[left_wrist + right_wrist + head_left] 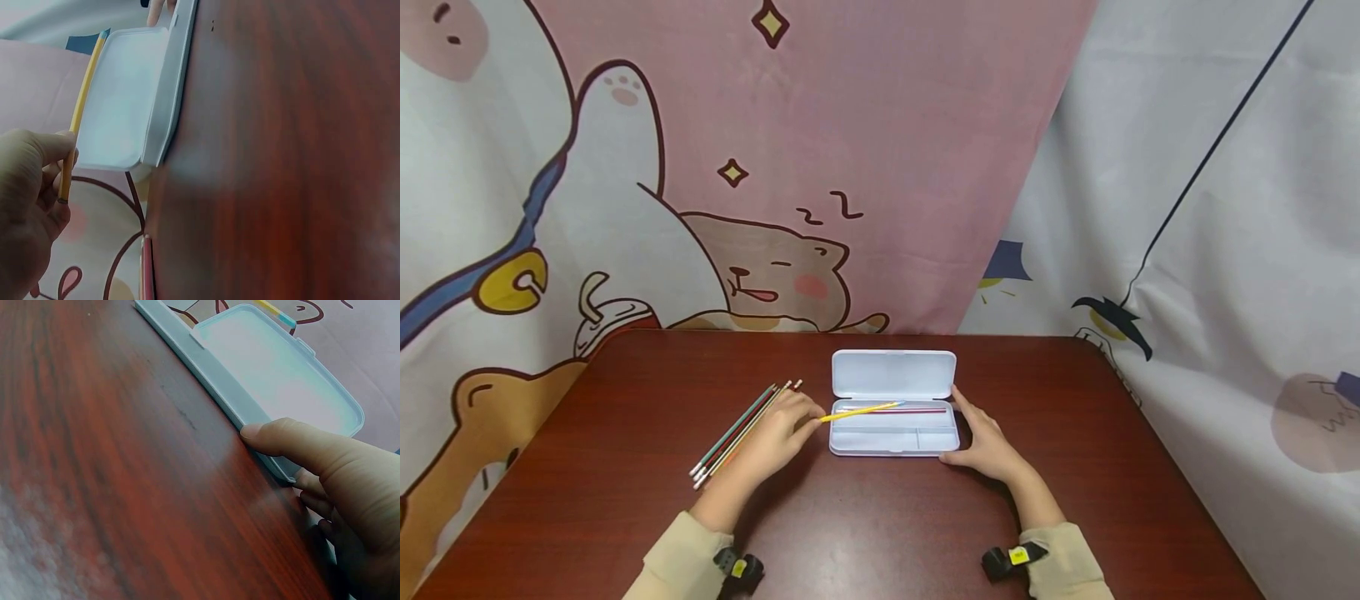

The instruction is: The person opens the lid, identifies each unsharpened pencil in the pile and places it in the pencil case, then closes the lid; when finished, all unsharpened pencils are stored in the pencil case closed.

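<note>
My left hand (778, 433) pinches a yellow pencil (86, 90) near one end, between thumb and fingers. Its blue-tipped far end reaches over a white pencil case (872, 442), which lies with its lid (893, 373) raised at the back. Inside the case's long rear compartment is a dark red pencil (925, 412), partly overlapped by the yellow one in the head view. My right hand (988, 442) grips the right end of the case, thumb (269, 436) at the front edge and the other fingers round the side.
Several pencils (730, 437) lie slanted in a loose bunch on the brown table (880, 525), left of the case and partly behind my left hand. A patterned cloth (887, 167) hangs behind the table's back edge. The case has divided front compartments.
</note>
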Demonstrator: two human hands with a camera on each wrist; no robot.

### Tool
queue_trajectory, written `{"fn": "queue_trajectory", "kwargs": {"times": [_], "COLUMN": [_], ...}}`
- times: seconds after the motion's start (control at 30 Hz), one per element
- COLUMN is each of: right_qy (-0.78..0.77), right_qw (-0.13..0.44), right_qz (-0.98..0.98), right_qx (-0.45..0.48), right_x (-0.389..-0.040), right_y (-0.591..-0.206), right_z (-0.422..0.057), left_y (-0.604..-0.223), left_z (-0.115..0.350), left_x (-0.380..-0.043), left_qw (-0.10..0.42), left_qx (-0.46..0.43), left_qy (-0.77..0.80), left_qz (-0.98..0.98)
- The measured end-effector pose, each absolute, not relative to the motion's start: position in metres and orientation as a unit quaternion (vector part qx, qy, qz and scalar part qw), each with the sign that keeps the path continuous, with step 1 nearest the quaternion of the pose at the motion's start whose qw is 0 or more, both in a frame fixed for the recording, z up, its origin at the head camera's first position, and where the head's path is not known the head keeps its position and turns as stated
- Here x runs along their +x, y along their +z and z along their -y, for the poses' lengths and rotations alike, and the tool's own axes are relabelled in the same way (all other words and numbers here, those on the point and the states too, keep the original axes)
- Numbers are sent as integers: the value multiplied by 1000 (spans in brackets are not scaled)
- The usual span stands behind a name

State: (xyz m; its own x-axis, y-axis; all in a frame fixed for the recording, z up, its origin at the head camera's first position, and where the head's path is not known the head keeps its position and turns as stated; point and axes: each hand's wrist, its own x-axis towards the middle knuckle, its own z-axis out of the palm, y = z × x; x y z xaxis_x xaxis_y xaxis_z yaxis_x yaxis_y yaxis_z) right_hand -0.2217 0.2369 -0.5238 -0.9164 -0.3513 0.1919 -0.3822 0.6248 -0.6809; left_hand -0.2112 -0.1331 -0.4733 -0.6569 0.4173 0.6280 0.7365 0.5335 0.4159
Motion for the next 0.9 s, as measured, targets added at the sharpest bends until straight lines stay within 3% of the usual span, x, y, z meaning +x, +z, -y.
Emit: {"fn": "queue_trajectory", "kwargs": {"times": [0.43, 0.9], "right_qy": [383, 387], "right_qw": [18, 17], "right_qz": [902, 900], "right_qx": [199, 200], "right_x": [-222, -221], "right_y": [-524, -523], "right_z": [-237, -236], "left_y": [-468, -485], "left_z": [103, 78], "left_x": [-231, -248], "left_qw": [160, 166], "left_qx": [-340, -370], "left_qy": [-324, -321], "left_qz": [869, 856]}}
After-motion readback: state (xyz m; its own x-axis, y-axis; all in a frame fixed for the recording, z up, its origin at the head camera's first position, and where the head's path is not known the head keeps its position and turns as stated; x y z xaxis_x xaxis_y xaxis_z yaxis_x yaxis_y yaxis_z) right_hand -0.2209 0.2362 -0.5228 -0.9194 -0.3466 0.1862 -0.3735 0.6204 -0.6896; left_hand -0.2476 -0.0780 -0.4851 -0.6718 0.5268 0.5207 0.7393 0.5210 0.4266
